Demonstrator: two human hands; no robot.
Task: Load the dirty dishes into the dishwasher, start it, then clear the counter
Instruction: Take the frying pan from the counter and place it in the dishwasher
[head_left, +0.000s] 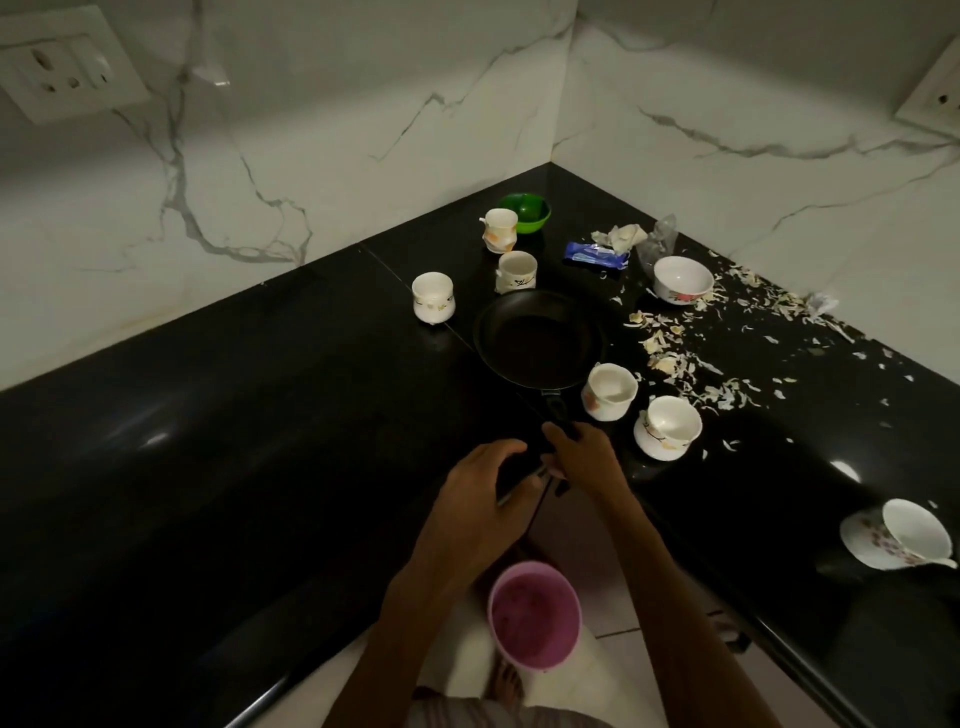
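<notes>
My right hand (584, 457) is wrapped around the black handle of the frying pan (540, 340), and my left hand (480, 512) hangs beside it with fingers loosely bent, holding nothing. The pan sits on the black counter (234, 467) in the corner, with white cups around it. A pink bucket (535, 616) stands on the floor below my arms.

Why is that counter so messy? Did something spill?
Yes. Pale vegetable peelings lie scattered over the black counter on the right, around the white bowl. A crumpled blue wrapper lies near the corner.
</notes>
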